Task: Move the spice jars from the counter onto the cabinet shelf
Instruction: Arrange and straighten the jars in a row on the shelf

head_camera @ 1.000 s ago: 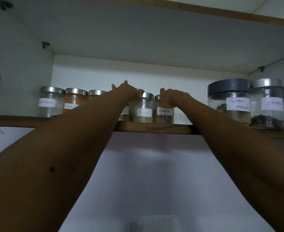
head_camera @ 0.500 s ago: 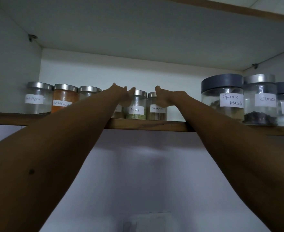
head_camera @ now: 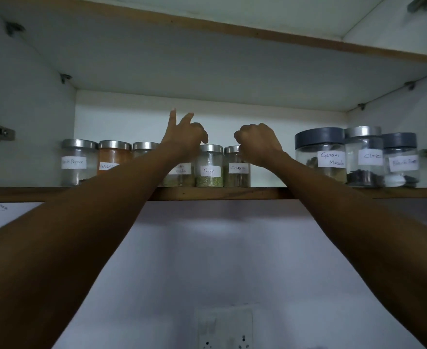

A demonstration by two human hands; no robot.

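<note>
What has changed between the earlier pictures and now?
The left hand rose from the steel-lidded glass spice jars, two fingers now pointing up. The right hand stays curled at the glass jar labelled Cinnamon; whether it holds is unclear. All jars stand unmoved on the wooden shelf.

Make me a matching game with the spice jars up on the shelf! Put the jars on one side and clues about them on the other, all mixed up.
Jars:
1. Fennel jar
2. Garam Masala jar
3. Cinnamon jar
4. Red Chilli jar

Clues:
A. Orange powder inside
B. Dark grey lid
C. The right hand covers part of its lid
D. Stands just left of the Cinnamon jar

Right pairs: 1-D, 2-B, 3-C, 4-A.
</note>
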